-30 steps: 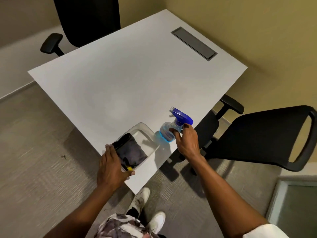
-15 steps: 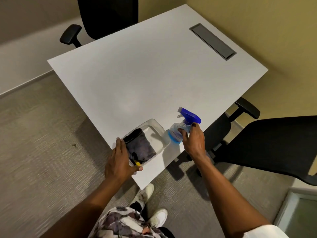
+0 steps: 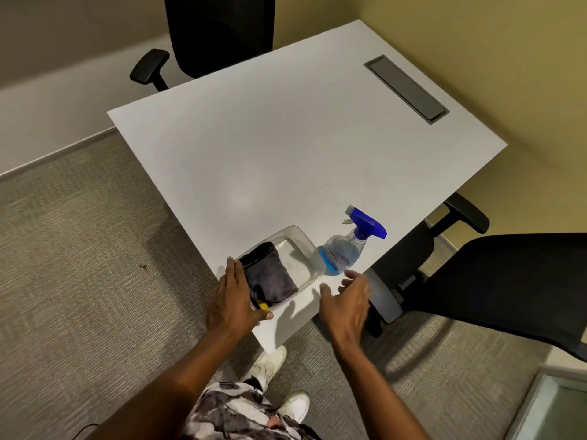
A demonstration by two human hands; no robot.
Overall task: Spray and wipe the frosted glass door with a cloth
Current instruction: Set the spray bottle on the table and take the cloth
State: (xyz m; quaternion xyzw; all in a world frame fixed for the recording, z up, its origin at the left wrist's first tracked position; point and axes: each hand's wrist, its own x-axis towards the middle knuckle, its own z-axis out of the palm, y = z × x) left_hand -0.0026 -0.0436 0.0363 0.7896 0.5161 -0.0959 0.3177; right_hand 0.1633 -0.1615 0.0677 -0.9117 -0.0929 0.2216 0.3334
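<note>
A clear spray bottle (image 3: 344,250) with a blue trigger head stands near the white table's near corner. To its left a clear plastic tray (image 3: 298,246) holds a folded dark grey cloth (image 3: 270,276) with a yellow tag. My left hand (image 3: 233,301) grips the tray's near end, thumb under its corner. My right hand (image 3: 347,300) hovers open just in front of the bottle, fingers spread, touching nothing. A strip of frosted glass (image 3: 559,411) shows at the bottom right corner.
The white table (image 3: 286,147) has a grey cable flap (image 3: 406,88) at its far right. One black office chair (image 3: 222,30) stands behind the table, another black office chair (image 3: 495,281) close to my right arm. Grey carpet (image 3: 79,265) lies to the left.
My right hand has let go of the spray bottle and drawn back toward me, fingers open. The bottle stays standing on the table. My left hand stays on the tray.
</note>
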